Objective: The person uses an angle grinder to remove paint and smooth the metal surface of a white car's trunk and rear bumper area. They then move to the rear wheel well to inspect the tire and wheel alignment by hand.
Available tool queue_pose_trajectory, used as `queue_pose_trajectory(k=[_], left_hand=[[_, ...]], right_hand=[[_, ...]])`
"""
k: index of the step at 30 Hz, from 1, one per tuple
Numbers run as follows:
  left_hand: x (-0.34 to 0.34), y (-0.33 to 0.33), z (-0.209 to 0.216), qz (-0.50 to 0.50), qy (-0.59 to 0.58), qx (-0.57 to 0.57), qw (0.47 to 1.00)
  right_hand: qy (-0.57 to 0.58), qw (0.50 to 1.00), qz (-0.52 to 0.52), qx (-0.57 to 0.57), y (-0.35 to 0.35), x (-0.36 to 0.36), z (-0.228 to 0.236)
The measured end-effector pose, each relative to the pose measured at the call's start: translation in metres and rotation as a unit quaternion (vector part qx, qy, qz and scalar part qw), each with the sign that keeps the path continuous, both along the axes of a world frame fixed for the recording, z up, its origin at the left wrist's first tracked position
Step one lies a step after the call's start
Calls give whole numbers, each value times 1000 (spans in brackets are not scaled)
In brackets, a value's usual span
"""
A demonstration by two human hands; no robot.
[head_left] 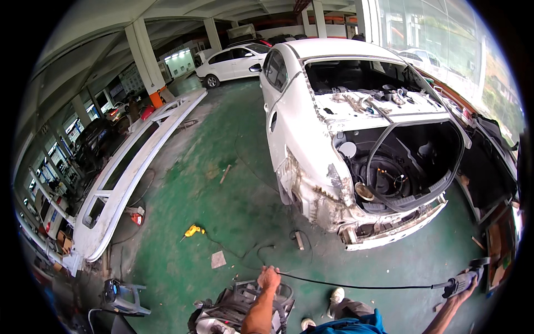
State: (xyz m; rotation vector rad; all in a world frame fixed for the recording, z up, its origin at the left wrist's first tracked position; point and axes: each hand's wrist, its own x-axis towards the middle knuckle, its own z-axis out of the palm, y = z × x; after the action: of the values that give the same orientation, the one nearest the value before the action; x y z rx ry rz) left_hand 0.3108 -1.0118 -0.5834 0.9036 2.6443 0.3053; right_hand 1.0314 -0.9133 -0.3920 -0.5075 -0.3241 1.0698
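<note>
Head: left hand [270,277] round cord [356,287], right hand [471,288] round grinder [458,284], nose [480,261] rightward, axis oblique

This is a vehicle body repair workshop, and the clues come thick and fast! Centre stage, a white sedan [295,114], its trunk [442,139] gaping, its tail down to scraped, bare metal. Swing left: a long white platform [119,192] stretches across the scuffed green floor [203,183]. Down low, a yellow power tool [194,230] lies trailing its lead, and over on the right there's a grey power tool [461,283] on a black cord [361,287]! Further back, another white car [232,64] is parked beyond stout pillars [143,58], beneath a beamed ceiling [105,28], big windows [439,36] pouring in daylight.
</note>
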Motion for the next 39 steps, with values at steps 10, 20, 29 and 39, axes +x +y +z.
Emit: queue_pose_trajectory(k=[10,20,29,39], left_hand=[[-139,53,-60,245,-156,271,918],[-240,52,112,261,-198,561,760],[-472,4,270,245,50,640,726],[-693,-134,590,105,413,663,615]], right_hand=[[18,960,215,176,170,-69,61],[-26,904,379,199,301,-344,143],[-25,826,492,274,343,-642,186],[-63,802,529,270,331,-923,215]])
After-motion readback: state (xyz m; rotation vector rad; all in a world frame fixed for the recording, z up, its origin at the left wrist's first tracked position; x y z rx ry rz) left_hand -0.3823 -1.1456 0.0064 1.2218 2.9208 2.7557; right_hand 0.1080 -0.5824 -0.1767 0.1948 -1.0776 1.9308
